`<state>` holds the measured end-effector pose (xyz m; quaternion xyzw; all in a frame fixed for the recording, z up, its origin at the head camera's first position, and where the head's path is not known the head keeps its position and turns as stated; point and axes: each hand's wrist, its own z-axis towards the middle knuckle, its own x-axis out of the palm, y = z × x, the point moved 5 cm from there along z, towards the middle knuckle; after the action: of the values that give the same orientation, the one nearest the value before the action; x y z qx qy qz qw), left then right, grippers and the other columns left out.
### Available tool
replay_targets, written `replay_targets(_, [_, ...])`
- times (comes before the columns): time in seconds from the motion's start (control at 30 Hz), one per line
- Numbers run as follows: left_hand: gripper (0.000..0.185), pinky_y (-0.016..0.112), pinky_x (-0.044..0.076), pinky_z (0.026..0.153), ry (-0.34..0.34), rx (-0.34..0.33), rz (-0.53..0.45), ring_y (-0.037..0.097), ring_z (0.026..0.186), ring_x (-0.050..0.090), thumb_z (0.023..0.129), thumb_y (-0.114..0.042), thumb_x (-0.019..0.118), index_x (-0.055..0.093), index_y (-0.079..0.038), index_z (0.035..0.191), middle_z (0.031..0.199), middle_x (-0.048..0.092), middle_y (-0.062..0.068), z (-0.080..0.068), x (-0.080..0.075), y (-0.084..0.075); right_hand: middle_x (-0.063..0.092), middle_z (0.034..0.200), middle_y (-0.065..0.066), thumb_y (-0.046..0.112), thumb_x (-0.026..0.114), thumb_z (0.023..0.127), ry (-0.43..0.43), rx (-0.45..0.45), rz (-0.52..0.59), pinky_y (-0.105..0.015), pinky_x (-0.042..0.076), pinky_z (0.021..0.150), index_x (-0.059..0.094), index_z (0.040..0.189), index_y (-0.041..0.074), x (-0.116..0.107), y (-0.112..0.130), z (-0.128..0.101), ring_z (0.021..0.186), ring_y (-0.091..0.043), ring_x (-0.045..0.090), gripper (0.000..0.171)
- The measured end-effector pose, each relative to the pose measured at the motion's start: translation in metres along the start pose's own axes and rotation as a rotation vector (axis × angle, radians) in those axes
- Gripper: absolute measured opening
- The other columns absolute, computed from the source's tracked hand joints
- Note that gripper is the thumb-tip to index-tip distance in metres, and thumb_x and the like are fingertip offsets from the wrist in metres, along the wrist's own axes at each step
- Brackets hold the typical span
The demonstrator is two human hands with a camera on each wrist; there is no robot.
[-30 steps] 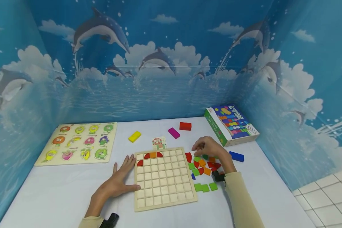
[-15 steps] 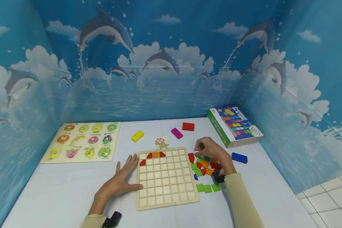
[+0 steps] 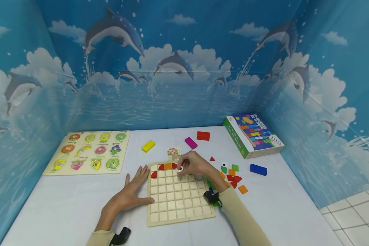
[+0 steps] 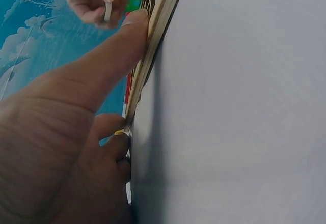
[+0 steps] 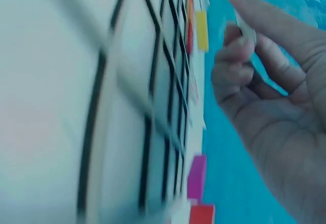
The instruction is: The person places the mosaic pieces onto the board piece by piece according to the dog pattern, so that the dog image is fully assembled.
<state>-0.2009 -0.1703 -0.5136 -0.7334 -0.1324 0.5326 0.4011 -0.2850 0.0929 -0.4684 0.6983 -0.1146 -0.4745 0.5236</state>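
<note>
A wooden grid board [image 3: 181, 222] lies on the white table, with red quarter-round pieces [image 3: 161, 167] and an orange square [image 3: 167, 166] in its top row. Another red piece [image 3: 153, 175] fills a cell below at the left. My left hand [image 3: 126, 196] is spread along the board's left edge, its thumb [image 4: 127, 35] touching the rim. Over the upper middle of the grid, my right hand [image 3: 194, 164] pinches a small white disc [image 3: 179, 169] with a dark spot, seen edge-on in the right wrist view. A picture card [image 3: 173, 153] lies behind the board, near the right fingers.
Right of the board lie loose pieces, among them an eye-patterned disc [image 3: 224, 164] and an orange square [image 3: 243, 189], partly behind my right forearm. Yellow [image 3: 148, 146], magenta [image 3: 191, 143], red [image 3: 203, 136] and blue [image 3: 258, 169] blocks, a fruit puzzle [image 3: 89, 150] and a box [image 3: 253, 136] stand around.
My right hand has gone from the loose pieces leftward to over the board, carrying the white disc. The left hand stays at the board's left edge.
</note>
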Motion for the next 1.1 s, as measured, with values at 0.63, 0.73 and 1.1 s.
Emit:
replay_targets(0.63, [0.119,0.066,-0.021,0.128,0.002,-0.012,0.004,0.037,0.168,-0.005,0.087,-0.04,0.092,0.016,-0.009,0.173,0.182,0.007,0.011,0.001,-0.001,-0.002,0.079,0.088,-0.006,-0.003,0.085,0.09,-0.032,-0.1,-0.135,-0.021,0.057,0.067,0.085,0.098,0.0,0.047,0.024,0.043,0.073,-0.003,0.065,0.009])
replay_targets(0.73, [0.119,0.066,-0.021,0.128,0.007,-0.016,0.006,0.036,0.168,-0.005,0.087,-0.041,0.091,0.016,-0.01,0.174,0.182,0.006,0.01,0.001,-0.001,0.0,0.079,0.086,-0.006,-0.004,0.086,0.089,-0.027,-0.084,-0.136,-0.019,0.056,0.064,0.085,0.101,-0.001,0.049,0.025,0.045,0.07,-0.005,0.065,0.012])
replay_targets(1.1, [0.119,0.067,-0.021,0.127,0.004,-0.014,0.007,0.037,0.167,-0.004,0.087,-0.041,0.091,0.016,-0.009,0.173,0.182,0.006,0.012,-0.001,-0.001,-0.001,0.08,0.092,-0.004,0.001,0.081,0.095,-0.086,-0.056,-0.072,-0.021,0.06,0.066,0.085,0.102,0.001,0.036,0.017,0.034,0.073,-0.015,0.071,0.008])
